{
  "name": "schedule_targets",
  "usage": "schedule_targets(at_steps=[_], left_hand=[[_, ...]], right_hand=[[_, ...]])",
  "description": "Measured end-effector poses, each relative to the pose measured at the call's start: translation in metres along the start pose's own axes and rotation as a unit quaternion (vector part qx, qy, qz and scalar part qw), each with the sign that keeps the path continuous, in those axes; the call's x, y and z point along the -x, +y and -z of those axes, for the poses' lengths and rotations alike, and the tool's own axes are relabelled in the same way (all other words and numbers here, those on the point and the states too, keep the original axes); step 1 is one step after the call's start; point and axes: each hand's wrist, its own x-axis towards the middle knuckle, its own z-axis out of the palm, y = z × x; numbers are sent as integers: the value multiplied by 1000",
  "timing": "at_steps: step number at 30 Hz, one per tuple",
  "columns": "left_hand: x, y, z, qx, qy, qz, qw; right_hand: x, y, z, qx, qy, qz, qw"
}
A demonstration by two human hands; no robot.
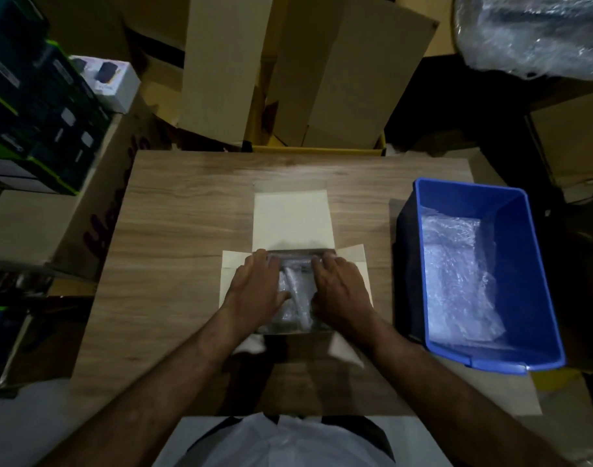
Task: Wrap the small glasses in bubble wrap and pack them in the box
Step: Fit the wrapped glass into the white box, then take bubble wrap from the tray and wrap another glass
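Note:
An open cardboard box (293,217) stands in the middle of the wooden table, its far flap lying flat and its side flaps spread. Inside it lie bubble-wrapped bundles (296,294), seen between my hands. My left hand (256,288) rests palm down on the left bundle, fingers reaching to the box's far wall. My right hand (338,288) presses on the right side of the bundles in the same way. The glasses themselves are hidden by the wrap.
A blue plastic bin (531,264) holding bubble wrap sheets (457,278) stands at the table's right. Flattened cardboard (308,69) leans behind the table. Stacked product boxes (38,123) sit to the left. A large bubble wrap roll (537,32) hangs at upper right.

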Motion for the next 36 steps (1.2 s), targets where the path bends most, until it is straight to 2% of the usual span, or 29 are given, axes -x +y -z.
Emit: schedule_targets(at_steps=[4, 7, 15, 19, 21, 23, 25, 28, 30, 36], left_hand=[[-1, 1, 6, 17, -65, 3, 998], [-11, -3, 3, -30, -100, -13, 994], [-23, -3, -2, -116, -154, -8, 981], [-21, -5, 1, -117, -160, -9, 980], [-16, -5, 1, -108, -136, -23, 985], [-6, -5, 3, -80, -76, -40, 993], [9, -7, 3, -47, -4, -54, 997], [28, -8, -5, -16, 76, -73, 994], [33, -4, -14, -6, 91, -73, 993], [30, 46, -19, 24, 98, -91, 991]], right_hand=[[9, -7, 1, -41, -35, 8, 999], [7, -7, -7, -47, -57, 2, 997], [0, -7, -13, -76, -69, -10, 995], [-1, -9, -6, -63, -115, -16, 991], [2, -7, 1, -88, -122, -10, 989], [8, -1, 14, -129, -101, -9, 986], [17, 9, 31, -174, -36, -20, 984], [32, 30, 51, -168, 71, -28, 983], [43, 42, 56, -150, 87, -53, 983], [69, 66, 47, -107, 110, -54, 987]])
